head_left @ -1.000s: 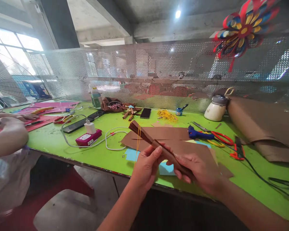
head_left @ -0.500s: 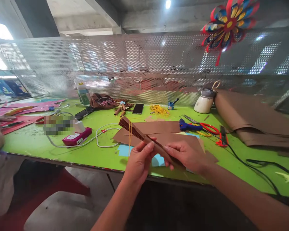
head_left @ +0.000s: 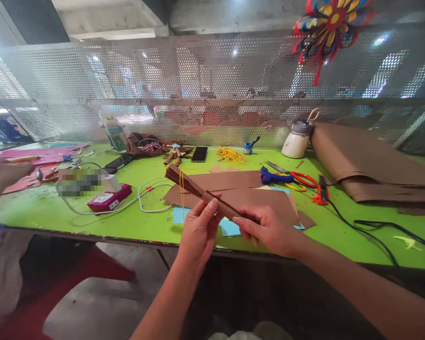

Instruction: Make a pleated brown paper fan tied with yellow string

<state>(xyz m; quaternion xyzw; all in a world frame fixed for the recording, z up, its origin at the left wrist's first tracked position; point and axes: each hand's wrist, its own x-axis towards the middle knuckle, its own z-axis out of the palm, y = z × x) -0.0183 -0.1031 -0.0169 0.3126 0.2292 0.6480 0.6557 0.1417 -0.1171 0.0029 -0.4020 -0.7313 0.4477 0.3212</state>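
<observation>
Both my hands hold a folded brown paper strip (head_left: 193, 187), pleated like a shut fan, above the near edge of the green table (head_left: 141, 222). My left hand (head_left: 198, 231) pinches its middle with thumb and fingers. My right hand (head_left: 269, 229) grips the near end. A yellow thread (head_left: 182, 191) is looped round the strip's far part and hangs down. Under the strip lie brown paper sheets (head_left: 233, 189) and a light blue paper piece (head_left: 229, 228).
A blue glue gun (head_left: 274, 177), red and yellow scissors (head_left: 301, 180), a red cutter (head_left: 322, 194) and a black cable (head_left: 371, 231) lie right. A pink box (head_left: 109, 198) with white cable lies left. Another person's hand (head_left: 3, 174) rests far left. A perforated metal screen (head_left: 198, 89) backs the table.
The view has tilted down and shifted right. My hands with the folded strip have drawn slightly nearer together; my right hand has slid toward the strip's near end.
</observation>
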